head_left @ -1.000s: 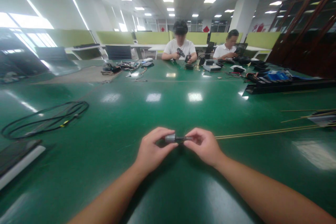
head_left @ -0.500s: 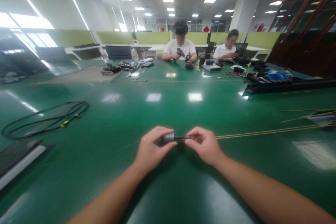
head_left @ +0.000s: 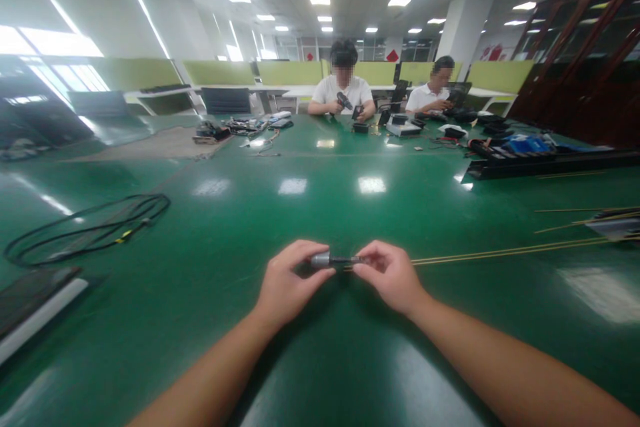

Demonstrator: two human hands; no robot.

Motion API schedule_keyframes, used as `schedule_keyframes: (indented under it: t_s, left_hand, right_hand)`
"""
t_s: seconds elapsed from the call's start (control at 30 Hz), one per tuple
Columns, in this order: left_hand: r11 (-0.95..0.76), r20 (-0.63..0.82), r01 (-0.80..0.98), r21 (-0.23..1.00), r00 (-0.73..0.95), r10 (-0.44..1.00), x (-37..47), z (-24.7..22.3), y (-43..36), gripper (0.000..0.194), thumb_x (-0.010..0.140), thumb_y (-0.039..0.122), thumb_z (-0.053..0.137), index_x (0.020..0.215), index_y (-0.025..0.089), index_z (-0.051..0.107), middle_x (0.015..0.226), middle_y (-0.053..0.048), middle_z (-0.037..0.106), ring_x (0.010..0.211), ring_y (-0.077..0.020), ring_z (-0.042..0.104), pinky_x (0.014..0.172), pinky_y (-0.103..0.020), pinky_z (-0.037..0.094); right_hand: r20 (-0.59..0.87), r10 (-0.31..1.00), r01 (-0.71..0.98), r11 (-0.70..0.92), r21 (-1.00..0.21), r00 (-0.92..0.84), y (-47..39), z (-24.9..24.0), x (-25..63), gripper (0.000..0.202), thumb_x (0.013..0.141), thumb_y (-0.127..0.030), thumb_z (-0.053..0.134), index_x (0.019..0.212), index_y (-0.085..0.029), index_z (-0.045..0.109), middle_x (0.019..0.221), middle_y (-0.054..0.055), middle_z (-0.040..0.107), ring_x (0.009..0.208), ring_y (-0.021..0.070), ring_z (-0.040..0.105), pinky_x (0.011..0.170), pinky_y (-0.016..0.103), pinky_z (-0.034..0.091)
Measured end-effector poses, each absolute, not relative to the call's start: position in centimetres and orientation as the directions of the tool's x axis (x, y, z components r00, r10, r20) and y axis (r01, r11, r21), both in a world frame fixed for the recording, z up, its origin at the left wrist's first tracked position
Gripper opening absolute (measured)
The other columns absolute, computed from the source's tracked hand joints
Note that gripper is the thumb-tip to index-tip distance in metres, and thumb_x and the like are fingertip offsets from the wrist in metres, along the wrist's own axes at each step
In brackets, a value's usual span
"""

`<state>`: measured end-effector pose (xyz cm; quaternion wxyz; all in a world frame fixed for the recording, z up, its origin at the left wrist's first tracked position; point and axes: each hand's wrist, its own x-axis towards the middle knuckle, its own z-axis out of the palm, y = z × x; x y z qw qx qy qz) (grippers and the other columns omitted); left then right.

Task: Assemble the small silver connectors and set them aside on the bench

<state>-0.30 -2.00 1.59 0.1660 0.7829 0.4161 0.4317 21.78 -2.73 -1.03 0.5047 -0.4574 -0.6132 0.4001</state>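
Note:
Between the fingers and thumb of my left hand [head_left: 293,280] is a short grey metal cylinder [head_left: 321,259]. A thin dark shaft [head_left: 342,261] runs out of its right end, and the fingertips of my right hand [head_left: 387,273] pinch the far end of that shaft. The piece is too small to name more exactly. It lies level, just above the green tabletop [head_left: 320,213]. Two thin brass-coloured rods [head_left: 460,258] stretch along the table to the right, their near ends passing behind my right hand.
A coiled black cable [head_left: 145,203] and a flat dark device with a white edge [head_left: 45,320] lie left. More rods and a plastic bag [head_left: 613,230] are at right. Across the table, one person [head_left: 343,90] holds a power drill [head_left: 344,100]; another person [head_left: 430,97] sits beside electronic parts.
My left hand and the grey cylinder have shifted very slightly left, widening the span to my right hand. My right hand stays nearly still.

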Motion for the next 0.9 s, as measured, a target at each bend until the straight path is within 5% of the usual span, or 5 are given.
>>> schedule_keyframes:
  t_s: [0.33,0.47,0.67,0.77,0.9]
  left_hand:
    - [-0.35,0.375,0.466,0.813,0.042,0.926,-0.4,1.5,-1.6,0.032,0.077,0.04,0.078,0.101,0.019,0.073,0.095,-0.005,0.073,0.083,-0.0199,0.067,0.078,-0.031,0.05]
    - [-0.189,0.212,0.213,0.959,-0.091,0.973,-0.3,1.4,-1.0,0.039,0.077,0.044,0.076,0.102,0.015,0.069,0.087,-0.004,0.071,0.075,-0.0159,0.065,0.071,-0.026,0.049]
    - [-0.163,0.118,-0.139,0.977,-0.288,0.95,-0.5,1.5,-0.6,0.052,0.069,0.042,0.084,0.107,0.017,0.058,0.085,0.0,0.069,0.069,-0.0123,0.064,0.069,-0.023,0.05]
    - [-0.145,0.101,-0.129,0.981,-0.296,0.95,-0.9,2.4,-1.0,0.061,0.066,0.042,0.086,0.115,0.017,0.061,0.094,-0.003,0.07,0.075,-0.0133,0.066,0.076,-0.025,0.053]
    - [-0.113,0.102,-0.033,0.993,-0.239,0.966,-2.2,4.5,-2.2,0.058,0.058,0.044,0.09,0.103,0.014,0.068,0.091,-0.005,0.071,0.08,-0.0166,0.068,0.08,-0.027,0.054]
  right_hand:
    - [0.127,0.992,-0.089,0.126,-0.988,-0.003,-2.4,-0.8,21.7,0.022,0.074,-0.034,0.073,0.083,-0.016,0.063,0.06,-0.004,0.058,0.047,0.0101,0.049,0.046,0.022,0.039]
    - [0.133,0.989,-0.111,0.126,-0.986,-0.062,-2.7,-0.7,21.4,0.022,0.074,-0.032,0.074,0.083,-0.016,0.062,0.061,-0.004,0.058,0.046,0.0088,0.048,0.044,0.021,0.037]
    - [0.142,0.976,-0.093,0.128,-0.987,-0.163,-2.7,-1.1,21.1,0.019,0.073,-0.029,0.074,0.081,-0.016,0.062,0.061,-0.005,0.054,0.048,0.0086,0.047,0.046,0.021,0.036]
    - [0.131,0.968,-0.063,0.12,-0.991,-0.212,-2.6,-1.3,21.0,0.019,0.073,-0.028,0.075,0.08,-0.016,0.063,0.06,-0.005,0.053,0.047,0.0084,0.046,0.046,0.021,0.034]
    - [0.093,0.95,-0.013,0.093,-0.996,-0.299,-2.5,-1.6,21.0,0.02,0.071,-0.028,0.076,0.081,-0.016,0.063,0.059,-0.006,0.053,0.047,0.0089,0.047,0.047,0.022,0.034]
